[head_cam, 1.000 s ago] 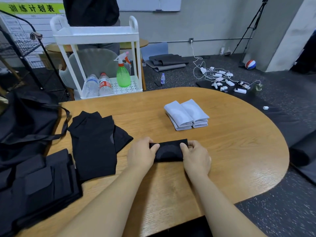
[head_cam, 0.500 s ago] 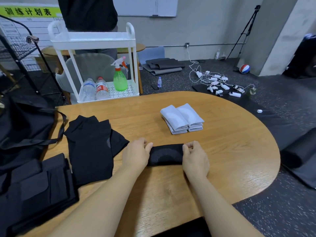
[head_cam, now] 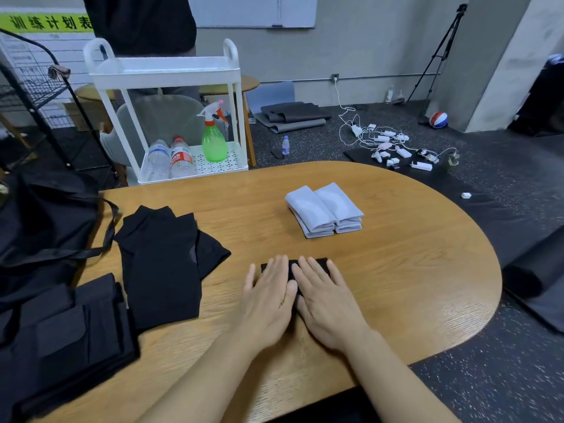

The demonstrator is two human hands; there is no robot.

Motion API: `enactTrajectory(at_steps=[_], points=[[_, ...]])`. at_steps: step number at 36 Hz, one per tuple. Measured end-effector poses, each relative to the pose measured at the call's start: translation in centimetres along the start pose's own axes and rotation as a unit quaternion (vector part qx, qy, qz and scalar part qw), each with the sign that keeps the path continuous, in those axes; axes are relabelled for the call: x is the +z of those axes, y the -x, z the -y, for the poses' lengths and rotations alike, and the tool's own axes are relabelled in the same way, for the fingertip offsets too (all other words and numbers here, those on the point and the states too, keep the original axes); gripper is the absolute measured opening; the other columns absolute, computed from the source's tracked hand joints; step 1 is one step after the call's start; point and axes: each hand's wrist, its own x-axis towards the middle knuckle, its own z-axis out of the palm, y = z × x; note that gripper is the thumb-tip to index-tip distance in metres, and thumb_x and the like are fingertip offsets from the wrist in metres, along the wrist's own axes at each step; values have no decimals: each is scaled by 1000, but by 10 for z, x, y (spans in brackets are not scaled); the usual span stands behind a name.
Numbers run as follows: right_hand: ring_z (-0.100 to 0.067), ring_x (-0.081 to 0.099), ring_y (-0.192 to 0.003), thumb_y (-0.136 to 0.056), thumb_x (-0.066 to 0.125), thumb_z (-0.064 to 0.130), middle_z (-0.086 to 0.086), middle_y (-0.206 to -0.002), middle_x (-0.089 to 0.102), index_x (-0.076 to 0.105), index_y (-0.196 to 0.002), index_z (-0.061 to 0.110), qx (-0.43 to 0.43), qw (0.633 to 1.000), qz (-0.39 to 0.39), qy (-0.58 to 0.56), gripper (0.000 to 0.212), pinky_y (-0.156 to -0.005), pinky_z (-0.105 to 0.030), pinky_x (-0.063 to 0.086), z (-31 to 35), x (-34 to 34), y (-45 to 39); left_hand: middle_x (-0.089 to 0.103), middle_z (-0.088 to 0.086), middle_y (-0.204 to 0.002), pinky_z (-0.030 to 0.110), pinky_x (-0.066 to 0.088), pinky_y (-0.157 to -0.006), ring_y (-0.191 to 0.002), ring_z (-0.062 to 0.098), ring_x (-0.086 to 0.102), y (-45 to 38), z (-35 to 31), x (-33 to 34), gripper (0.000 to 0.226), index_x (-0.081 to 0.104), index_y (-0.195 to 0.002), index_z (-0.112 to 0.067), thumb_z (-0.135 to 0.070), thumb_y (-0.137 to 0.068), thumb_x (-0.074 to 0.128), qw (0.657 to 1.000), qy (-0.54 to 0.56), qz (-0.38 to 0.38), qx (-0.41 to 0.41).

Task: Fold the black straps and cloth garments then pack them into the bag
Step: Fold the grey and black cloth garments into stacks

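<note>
Both hands are lying flat, palms down, side by side on a small folded black cloth (head_cam: 308,264) near the front middle of the wooden table (head_cam: 412,270). The left hand (head_cam: 268,296) is resting with fingers straight and slightly spread, its fingertips reaching the cloth's left part. The right hand (head_cam: 323,296) is pressing down with fingers straight and close together, covering the cloth's right part. The two hands are touching along their inner edges. Neither is curling round anything.

Most of the cloth is hiding under the palms; only its far edge and two corners are showing, so its folds cannot be made out.

To the left, one larger black garment (head_cam: 161,264) is lying folded on the table, one corner sticking out toward the hands. Nearer the front left corner, a stack of dark folded pieces (head_cam: 64,337) is running off the picture's edge; how many there are cannot be told. Behind it, the black bag (head_cam: 39,227) is slumping at the table's left end, a strap (head_cam: 110,230) looping onto the wood, its opening hard to see.

Beyond the hands, two piles of folded pale grey cloths (head_cam: 325,210) are sitting side by side, touching.

Past the table, a white cart (head_cam: 164,71) is holding two water bottles (head_cam: 171,158) and one green spray bottle (head_cam: 214,141).
</note>
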Motion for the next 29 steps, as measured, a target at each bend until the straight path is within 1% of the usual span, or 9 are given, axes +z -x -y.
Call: enactTrajectory(at_steps=[2, 5, 9, 13, 17, 20, 24, 26, 29], points=[[-17, 23, -146, -99, 4, 53, -3, -157, 30, 36, -149, 16, -4, 999, 47, -16, 71, -114, -37, 10, -3, 2, 1, -17, -2, -162, 33, -20, -117, -146, 8, -21, 4, 1, 5, 59, -12, -154, -17, -45, -103, 0, 996, -87, 36, -10], [-13, -12, -149, -74, -28, 71, 4, -162, -8, 3, -156, 21, 4, 995, 61, -85, 101, -117, -32, -13, -9, 4, 4, -20, 2, -161, 34, -22, -115, -147, 13, -24, 4, 3, 8, 76, -14, -154, -15, -53, -88, -19, 989, -147, 32, 0], [-7, -18, -147, -70, -25, 72, 7, -162, -11, -3, -156, 22, 33, 993, 60, -91, 102, -118, -29, -12, -6, 0, 5, -17, 2, -162, 39, -22, -116, -148, 13, -21, 0, 5, 3, 61, -11, -155, -16, -46, -104, 5, 989, -142, 49, -19], [1, -23, -139, -70, -20, 72, 8, -162, -13, -3, -156, 22, 53, 989, 69, -119, 101, -117, -28, -12, -4, -1, 7, -16, 0, -163, 41, -23, -114, -148, 13, -20, -2, 7, -1, 60, -9, -156, -19, -45, -105, 8, 989, -131, 63, -25], [-2, -8, -147, -94, 10, 58, 8, -163, 3, 9, -156, 21, 70, 974, 45, -213, 72, -117, -26, -5, -6, -4, 10, -14, -2, -163, 46, -22, -115, -149, 13, -16, -4, 11, -8, 60, -9, -156, -21, -47, -104, 5, 991, -96, 71, -59], [-7, 17, -147, -88, 14, 56, 8, -156, 32, 29, -152, 21, 83, 964, -34, -250, 74, -117, -25, 6, -8, -9, 17, -11, -4, -164, 46, -20, -116, -149, 11, -16, 3, 13, -11, 64, -5, -157, -23, -53, -101, 1, 994, -73, 32, -69], [-23, 47, -130, -90, 34, 32, 0, -129, 62, 61, -129, 13, 36, 977, -143, -153, 51, -109, -33, 22, -15, -15, 24, 12, -11, -163, 39, -6, -117, -148, 4, 2, 22, 8, -9, 83, 14, -156, -29, -60, -85, -14, 996, -50, -68, -38], [-26, 50, -126, -85, 39, 26, 0, -120, 67, 66, -117, 15, 7, 987, -134, -84, 43, -106, -39, 25, -20, -12, 25, 25, -17, -156, 37, 4, -113, -143, 2, 16, 29, 2, -6, 81, 23, -153, -31, -58, -86, -13, 995, -49, -78, -29], [-23, 48, -125, -80, 40, 26, 3, -117, 67, 67, -111, 20, 3, 992, -116, -49, 42, -104, -42, 25, -24, -5, 27, 27, -19, -154, 35, 7, -112, -139, 3, 22, 31, -3, -4, 85, 22, -152, -31, -57, -83, -19, 995, -77, -60, -29]])
